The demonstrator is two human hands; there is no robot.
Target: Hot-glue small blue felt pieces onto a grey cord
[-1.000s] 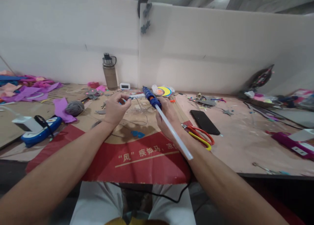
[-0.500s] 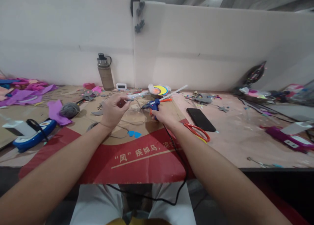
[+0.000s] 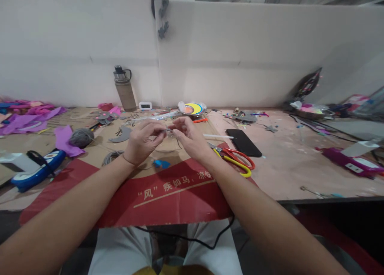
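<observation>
My left hand [image 3: 145, 139] is closed in a pinch on a thin strand of grey yarn [image 3: 179, 143] above the cardboard. Facing it, my right hand [image 3: 189, 138] pinches the same yarn, and the fingertips of both hands nearly meet. Something small and greyish sits between the fingertips, too small to make out. A white glue stick [image 3: 219, 136] pokes out to the right from behind my right hand; the glue gun itself is hidden. Under my hands lie small blue felt-like pieces [image 3: 161, 163]. By my right forearm are scissors [image 3: 240, 159] with red and yellow handles.
A cardboard sheet [image 3: 168, 211] with a red printed band covers the table front. Around it are a black phone [image 3: 243, 143], a grey yarn ball [image 3: 81, 137], a grey crescent [image 3: 121, 135], a bottle [image 3: 124, 91], a bowl [image 3: 193, 109] and a blue power strip [image 3: 39, 171].
My right hand has let go of the blue glue gun and moved left to meet my left hand at the yarn. The scissors now show more fully.
</observation>
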